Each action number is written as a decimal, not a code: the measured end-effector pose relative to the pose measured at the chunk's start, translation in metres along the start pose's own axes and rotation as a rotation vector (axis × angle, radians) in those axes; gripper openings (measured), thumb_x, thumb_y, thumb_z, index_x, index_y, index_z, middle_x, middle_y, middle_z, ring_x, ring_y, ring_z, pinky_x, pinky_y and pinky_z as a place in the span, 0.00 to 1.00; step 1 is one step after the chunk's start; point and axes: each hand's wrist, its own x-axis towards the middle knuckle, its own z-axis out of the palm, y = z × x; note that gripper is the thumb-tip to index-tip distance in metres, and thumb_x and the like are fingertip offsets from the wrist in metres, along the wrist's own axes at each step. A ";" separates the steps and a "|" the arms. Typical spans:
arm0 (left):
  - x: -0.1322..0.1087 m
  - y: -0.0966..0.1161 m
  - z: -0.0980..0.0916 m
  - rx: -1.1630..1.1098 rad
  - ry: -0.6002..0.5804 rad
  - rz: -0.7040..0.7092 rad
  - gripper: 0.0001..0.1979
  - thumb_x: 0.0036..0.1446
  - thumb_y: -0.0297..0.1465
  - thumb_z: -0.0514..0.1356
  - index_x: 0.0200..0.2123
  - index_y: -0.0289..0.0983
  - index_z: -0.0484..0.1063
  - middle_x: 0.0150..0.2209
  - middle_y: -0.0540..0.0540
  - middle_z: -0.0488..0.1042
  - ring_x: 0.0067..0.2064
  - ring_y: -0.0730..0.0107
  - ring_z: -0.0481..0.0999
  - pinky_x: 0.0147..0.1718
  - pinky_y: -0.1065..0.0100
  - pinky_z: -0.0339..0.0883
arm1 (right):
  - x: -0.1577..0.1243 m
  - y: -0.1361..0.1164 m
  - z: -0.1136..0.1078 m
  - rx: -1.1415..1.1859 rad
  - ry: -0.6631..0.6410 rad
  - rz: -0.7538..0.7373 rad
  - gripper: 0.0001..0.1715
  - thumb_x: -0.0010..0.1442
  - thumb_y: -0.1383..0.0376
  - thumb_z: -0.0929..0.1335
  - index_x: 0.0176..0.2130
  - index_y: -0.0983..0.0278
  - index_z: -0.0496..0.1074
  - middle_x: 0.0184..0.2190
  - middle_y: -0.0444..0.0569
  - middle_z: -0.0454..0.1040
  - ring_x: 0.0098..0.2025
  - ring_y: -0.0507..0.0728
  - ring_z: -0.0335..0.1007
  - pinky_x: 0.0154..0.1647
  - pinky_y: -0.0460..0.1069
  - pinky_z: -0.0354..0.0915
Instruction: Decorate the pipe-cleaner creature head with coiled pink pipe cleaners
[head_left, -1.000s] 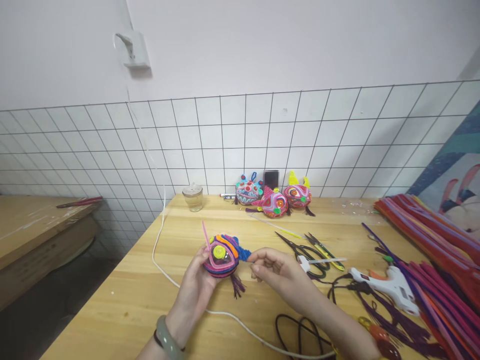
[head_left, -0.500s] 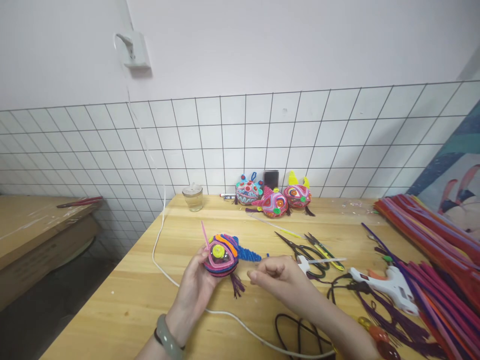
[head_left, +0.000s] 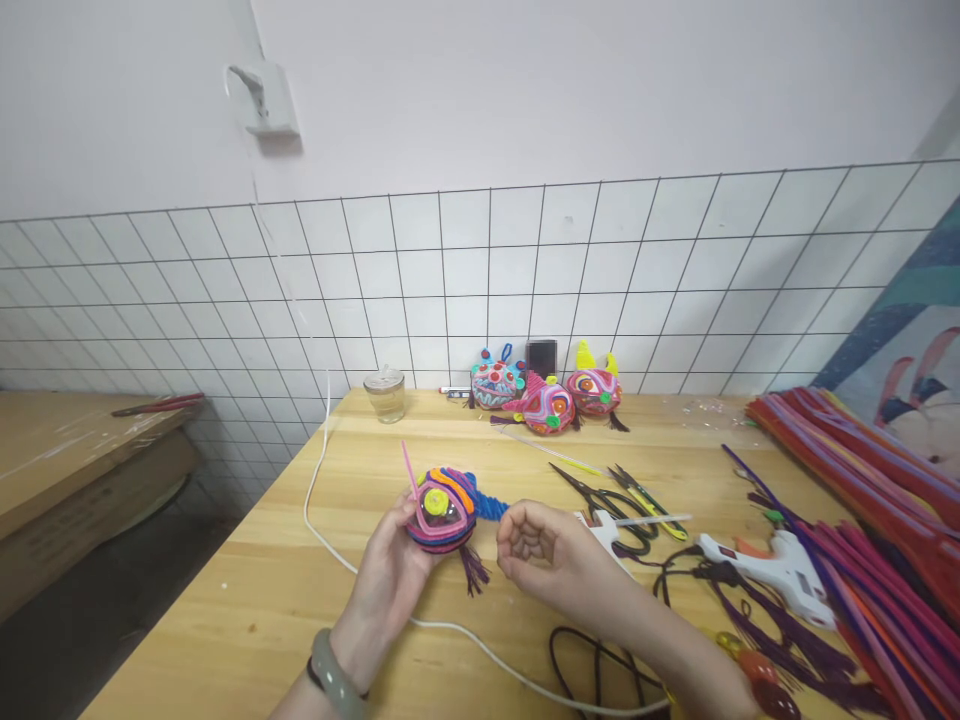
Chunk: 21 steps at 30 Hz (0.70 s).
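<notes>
My left hand (head_left: 390, 580) cups a round pipe-cleaner figure (head_left: 441, 510) from below and the left, fingers wrapped round it. The figure is striped pink, purple and orange, with a yellow-green eye, a pink stalk on top and a dark purple tassel hanging under it. A blue twisted pipe-cleaner horn (head_left: 491, 505) sticks out of its right side. My right hand (head_left: 544, 555) is just right of the figure, palm turned toward me, fingers curled at the tip of the blue horn.
Three finished pipe-cleaner figures (head_left: 546, 392) and a small glass jar (head_left: 385, 393) stand by the tiled wall. Scissors (head_left: 611, 500), snips and a white glue gun (head_left: 780, 568) lie to the right, beside heaps of pipe cleaners (head_left: 862, 480). A white cable (head_left: 330, 540) runs across the wooden table (head_left: 247, 610).
My right hand drew away from the blue horn to the right, then came back and turned its palm toward me at the horn's tip. The left hand kept the figure still.
</notes>
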 end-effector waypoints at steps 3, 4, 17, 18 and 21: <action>0.000 0.000 0.001 0.005 0.009 0.009 0.06 0.52 0.27 0.58 0.32 0.34 0.75 0.35 0.43 0.78 0.37 0.62 0.74 0.37 0.60 0.69 | 0.001 0.002 0.000 -0.008 -0.001 0.011 0.09 0.47 0.73 0.68 0.29 0.62 0.63 0.24 0.40 0.66 0.25 0.49 0.61 0.28 0.45 0.59; 0.000 0.000 0.001 0.006 0.009 0.011 0.06 0.52 0.27 0.58 0.32 0.34 0.75 0.35 0.43 0.78 0.37 0.62 0.74 0.37 0.60 0.69 | 0.002 0.004 -0.001 -0.011 0.001 0.012 0.10 0.47 0.73 0.67 0.29 0.61 0.63 0.24 0.39 0.66 0.25 0.48 0.61 0.27 0.44 0.59; -0.001 0.001 0.001 0.004 -0.003 0.004 0.07 0.53 0.27 0.58 0.34 0.34 0.75 0.35 0.43 0.77 0.36 0.62 0.74 0.36 0.62 0.71 | 0.000 0.008 -0.002 -0.041 -0.011 0.023 0.13 0.44 0.77 0.65 0.30 0.62 0.63 0.23 0.37 0.61 0.25 0.48 0.58 0.26 0.44 0.54; -0.001 0.001 0.002 0.006 -0.009 0.002 0.07 0.53 0.27 0.57 0.35 0.34 0.75 0.36 0.43 0.77 0.37 0.62 0.74 0.36 0.61 0.71 | 0.000 0.006 -0.003 -0.027 -0.013 0.028 0.12 0.45 0.76 0.66 0.30 0.62 0.63 0.23 0.38 0.61 0.25 0.48 0.58 0.26 0.44 0.55; -0.001 0.002 0.002 0.013 -0.013 -0.004 0.08 0.54 0.27 0.57 0.36 0.34 0.74 0.37 0.42 0.77 0.38 0.61 0.74 0.38 0.60 0.70 | 0.001 0.003 -0.002 0.044 -0.041 0.060 0.08 0.48 0.71 0.69 0.29 0.62 0.64 0.23 0.39 0.65 0.25 0.48 0.61 0.27 0.44 0.56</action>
